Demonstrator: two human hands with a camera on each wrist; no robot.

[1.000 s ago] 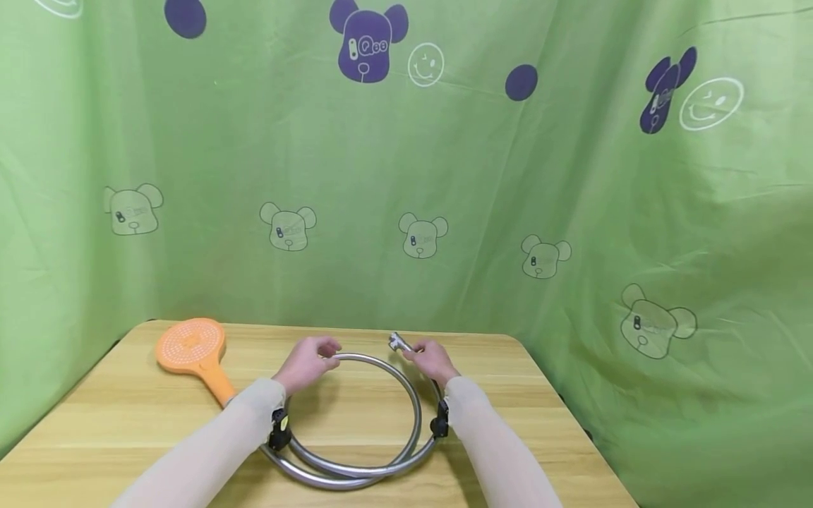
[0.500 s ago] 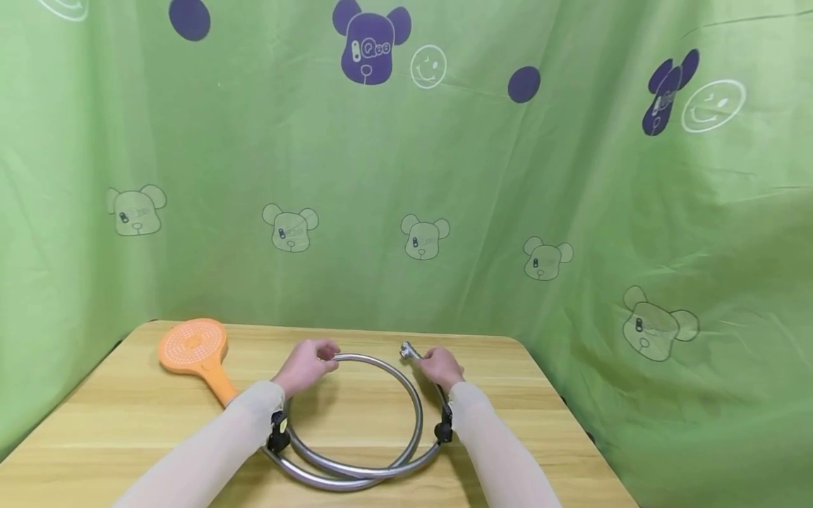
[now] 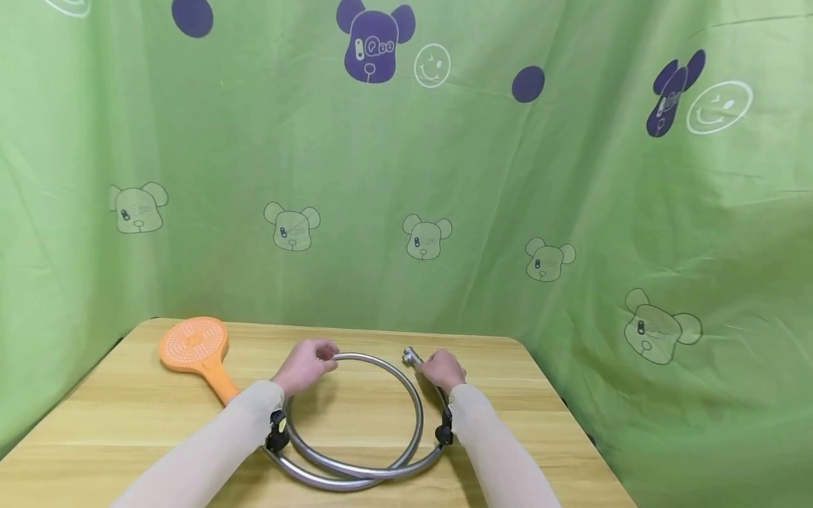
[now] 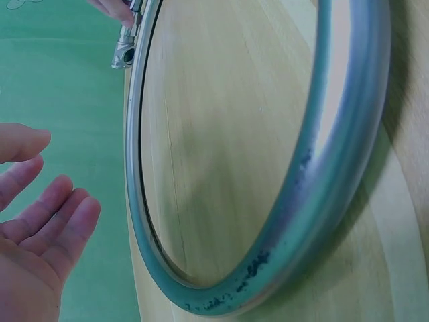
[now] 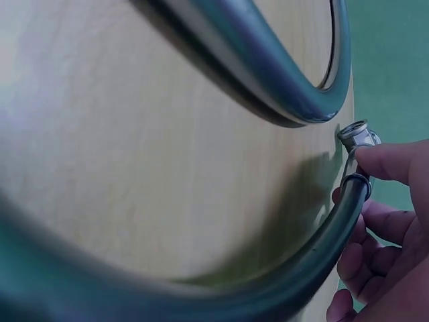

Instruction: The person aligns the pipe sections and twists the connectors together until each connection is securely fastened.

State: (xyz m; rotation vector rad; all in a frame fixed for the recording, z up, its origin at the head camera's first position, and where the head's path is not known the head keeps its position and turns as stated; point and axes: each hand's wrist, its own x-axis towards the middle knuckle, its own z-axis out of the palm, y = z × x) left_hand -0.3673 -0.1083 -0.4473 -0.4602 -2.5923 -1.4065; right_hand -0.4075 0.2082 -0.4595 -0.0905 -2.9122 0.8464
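An orange shower head (image 3: 195, 346) lies face up at the table's left, its handle slanting under my left forearm. The silver shower hose (image 3: 420, 416) loops over the table between my arms. Whether it joins the handle is hidden by the sleeve. My left hand (image 3: 306, 365) hovers by the loop's far left part; in the left wrist view its loosely bent fingers (image 4: 75, 225) stand apart from the hose. With thumb and fingers my right hand (image 3: 443, 369) pinches the hose end just behind its metal fitting (image 5: 356, 136), which points away to the left.
The wooden table (image 3: 514, 416) ends at a far edge close beyond both hands. A green curtain (image 3: 356, 282) with bear prints hangs behind it and down both sides. Each wrist carries a small black camera (image 3: 444, 427).
My right hand has shifted slightly right and nearer me, drawing the hose end and its fitting along. The left hand and the shower head have stayed put.
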